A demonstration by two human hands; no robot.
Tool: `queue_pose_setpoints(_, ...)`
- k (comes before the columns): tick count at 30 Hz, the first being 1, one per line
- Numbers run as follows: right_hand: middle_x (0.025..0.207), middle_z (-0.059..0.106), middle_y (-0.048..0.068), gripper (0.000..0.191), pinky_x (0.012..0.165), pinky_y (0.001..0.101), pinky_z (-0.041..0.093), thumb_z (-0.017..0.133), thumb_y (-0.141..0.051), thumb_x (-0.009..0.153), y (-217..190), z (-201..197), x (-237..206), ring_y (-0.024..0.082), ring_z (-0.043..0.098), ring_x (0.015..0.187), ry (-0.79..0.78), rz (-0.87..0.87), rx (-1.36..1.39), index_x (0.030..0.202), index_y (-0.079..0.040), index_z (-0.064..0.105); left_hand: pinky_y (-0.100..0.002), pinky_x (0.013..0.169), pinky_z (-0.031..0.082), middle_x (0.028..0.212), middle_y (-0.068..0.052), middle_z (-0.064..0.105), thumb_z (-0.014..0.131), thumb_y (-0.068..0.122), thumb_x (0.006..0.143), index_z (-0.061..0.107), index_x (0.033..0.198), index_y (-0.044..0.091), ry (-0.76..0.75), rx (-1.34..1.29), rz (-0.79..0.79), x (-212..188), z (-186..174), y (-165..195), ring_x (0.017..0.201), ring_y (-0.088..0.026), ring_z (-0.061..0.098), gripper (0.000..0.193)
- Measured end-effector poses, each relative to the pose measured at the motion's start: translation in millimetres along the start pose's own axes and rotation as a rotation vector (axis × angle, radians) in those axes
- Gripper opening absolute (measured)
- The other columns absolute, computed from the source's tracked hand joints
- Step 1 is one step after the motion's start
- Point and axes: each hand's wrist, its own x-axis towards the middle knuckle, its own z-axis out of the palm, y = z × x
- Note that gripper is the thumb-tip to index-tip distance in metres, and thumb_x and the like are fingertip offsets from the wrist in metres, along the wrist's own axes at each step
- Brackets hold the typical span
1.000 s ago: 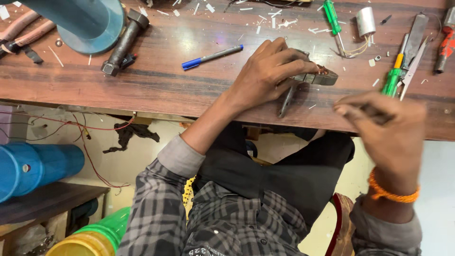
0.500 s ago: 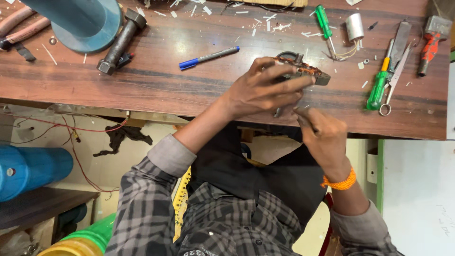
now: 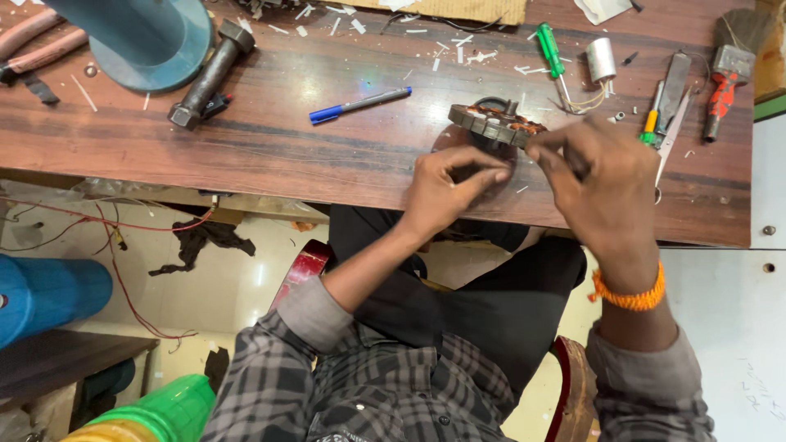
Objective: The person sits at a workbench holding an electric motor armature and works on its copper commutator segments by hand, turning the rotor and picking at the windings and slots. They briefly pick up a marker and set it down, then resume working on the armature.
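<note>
A round motor stator [image 3: 494,123] with copper windings is held tilted just above the wooden bench [image 3: 270,155]. My left hand [image 3: 449,192] pinches at its lower edge with thumb and fingers. My right hand [image 3: 604,188] touches the stator's right end and grips a thin dark tool [image 3: 576,164] between its fingers. An orange band sits on my right wrist. The part of the stator under my fingers is hidden.
On the bench lie a blue pen [image 3: 360,104], a heavy dark bolt [image 3: 209,74], a green screwdriver [image 3: 549,49], a silver capacitor [image 3: 602,59], scissors [image 3: 667,110] and a red-handled tool [image 3: 724,78]. A blue cylinder base [image 3: 143,37] stands far left. Drums stand on the floor.
My right hand came up from below the bench edge to the stator's right end. The stator has been lifted and tilted; my left hand shifted from covering it to pinching its lower edge.
</note>
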Motion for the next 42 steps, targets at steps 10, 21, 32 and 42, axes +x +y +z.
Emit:
queue_pose_setpoints(10, 0.075, 0.069, -0.001, 0.011, 0.055, 0.0231, 0.042, 0.08, -0.011, 0.097, 51, 37, 47, 0.003, 0.056, 0.065, -0.129, 0.348, 0.366, 0.104, -0.003, 0.077, -0.023, 0.041, 0.032, 0.066, 0.003, 0.063, 0.081, 0.014, 0.086, 0.074, 0.091, 0.003, 0.21, -0.491, -0.532, 14, 15, -10, 0.047, -0.003, 0.045, 0.014)
queue_pose_setpoints(21, 0.082, 0.064, -0.006, 0.015, 0.061, 0.0187, 0.036, 0.081, -0.009, 0.096, 89, 41, 15, 0.001, 0.051, 0.07, -0.026, 0.508, 0.628, 0.107, 0.001, 0.076, -0.039, 0.091, 0.047, 0.117, -0.001, 0.07, 0.079, 0.023, 0.089, 0.059, 0.129, 0.022, 0.098, 0.655, 0.661, 17, -9, 35, 0.106, -0.025, 0.06, 0.044)
queue_pose_setpoints(32, 0.065, 0.055, 0.011, 0.011, 0.051, 0.0335, 0.03, 0.079, -0.006, 0.092, 11, 4, -39, 0.018, 0.042, 0.057, -0.091, 0.498, 0.34, 0.103, -0.002, 0.078, -0.034, 0.089, 0.049, 0.1, 0.006, 0.064, 0.087, 0.024, 0.089, 0.046, 0.155, 0.036, -0.268, 0.673, 0.5, 53, -34, 12, 0.093, -0.019, 0.054, 0.079)
queue_pose_setpoints(42, 0.086, 0.071, 0.013, 0.008, 0.065, 0.0382, 0.052, 0.078, -0.001, 0.09, 21, 80, -79, 0.03, 0.07, 0.073, 0.071, 0.061, 0.076, 0.092, -0.004, 0.071, -0.041, 0.112, 0.04, 0.144, 0.006, 0.054, 0.076, 0.042, 0.093, 0.065, 0.127, 0.031, -0.266, 0.925, 0.981, 47, -37, 1, 0.133, -0.02, 0.045, 0.038)
